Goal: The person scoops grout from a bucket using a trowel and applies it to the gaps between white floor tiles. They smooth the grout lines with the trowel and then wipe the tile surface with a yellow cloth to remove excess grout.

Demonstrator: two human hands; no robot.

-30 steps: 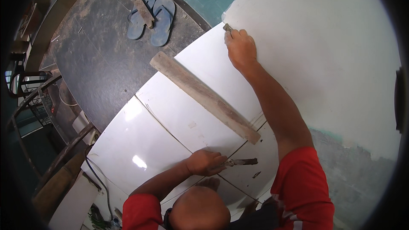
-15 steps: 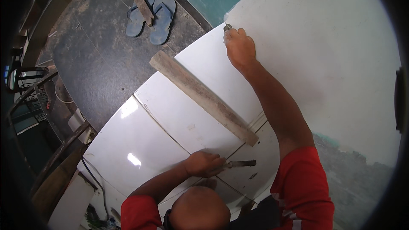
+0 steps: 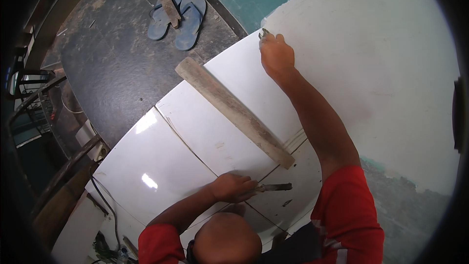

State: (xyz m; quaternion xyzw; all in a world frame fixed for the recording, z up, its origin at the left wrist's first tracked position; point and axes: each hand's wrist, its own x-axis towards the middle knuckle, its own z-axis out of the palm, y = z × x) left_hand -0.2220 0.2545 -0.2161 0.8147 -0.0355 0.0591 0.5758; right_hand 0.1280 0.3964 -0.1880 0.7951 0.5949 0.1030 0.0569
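My right hand (image 3: 277,57) reaches far forward to the corner where the white tiles meet the wall. Its fingers are closed round a small dark greenish piece (image 3: 263,33), mostly hidden, whose tip shows past them. My left hand (image 3: 233,187) is closed on the handle of a tool with a dark, flat, narrow end (image 3: 276,187), low over the tiles. A worn wooden batten (image 3: 234,112) lies slantwise between the hands, along the near edge of a white tile (image 3: 254,88). A second white tile (image 3: 205,127) lies on its left side.
The pale plastered wall (image 3: 381,58) rises on the right. Beyond the tile edge is a lower dark floor (image 3: 112,83) with blue flip-flops (image 3: 189,27) and a wooden strip (image 3: 165,0). A cable (image 3: 113,210) and a chair-like frame (image 3: 29,85) are at the left.
My right hand has shifted very slightly at the corner, and more of the piece's tip shows. My left hand keeps its hold on the tool. The view has moved a little.
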